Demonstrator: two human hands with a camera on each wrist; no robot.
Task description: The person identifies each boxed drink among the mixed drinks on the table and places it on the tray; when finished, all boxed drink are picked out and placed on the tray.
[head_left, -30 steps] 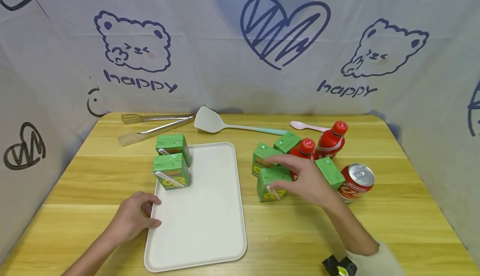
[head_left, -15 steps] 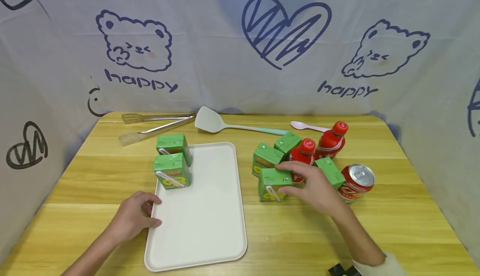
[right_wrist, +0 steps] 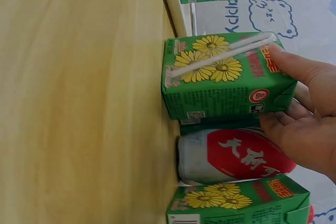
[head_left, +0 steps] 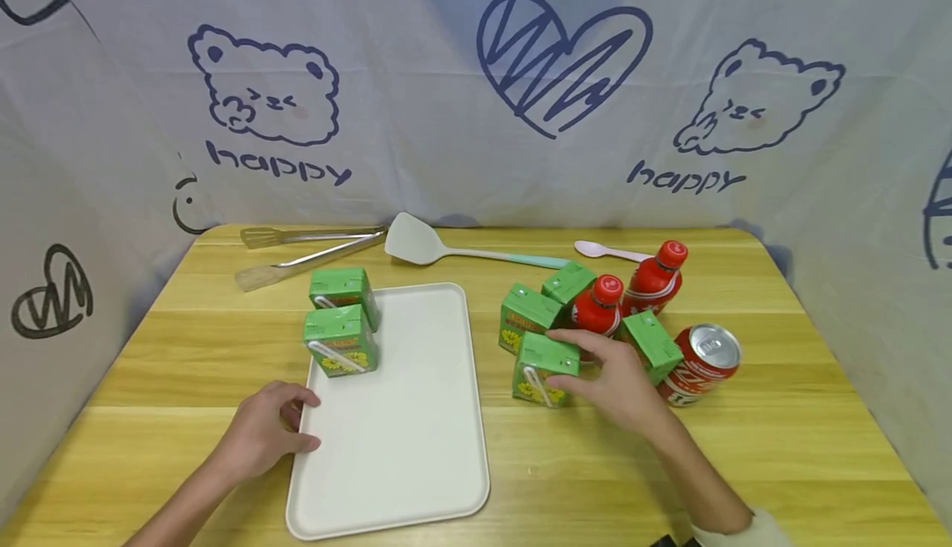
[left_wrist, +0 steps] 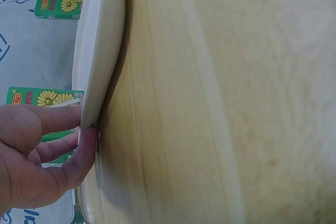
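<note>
In the head view my left hand (head_left: pixel 268 431) is at the left edge of a white tray (head_left: pixel 402 448); the left wrist view has its thumb and fingers pinching the rim. Two green drink cartons (head_left: pixel 342 340) with straws stand at the tray's far left corner. My right hand (head_left: pixel 617 378) grips the near carton (right_wrist: pixel 220 77) of the right-hand group, thumb on its straw face and fingers behind. Two more green cartons (head_left: pixel 530 311) stand just behind it, beside a red-capped bottle (head_left: pixel 597 307). Another carton (head_left: pixel 652 344) is right of my hand.
A second red bottle (head_left: pixel 654 278) and a red can (head_left: pixel 701 365) stand at the right. Along the back lie metal tongs (head_left: pixel 320 258), a white spatula (head_left: pixel 416 240) with a mint handle end, and a pink spoon (head_left: pixel 610 250). A printed white cloth (head_left: pixel 416 134) hangs behind the table.
My right hand has come down onto the near carton and closed round it; the carton has shifted slightly toward me. The left hand and tray stay in place.
</note>
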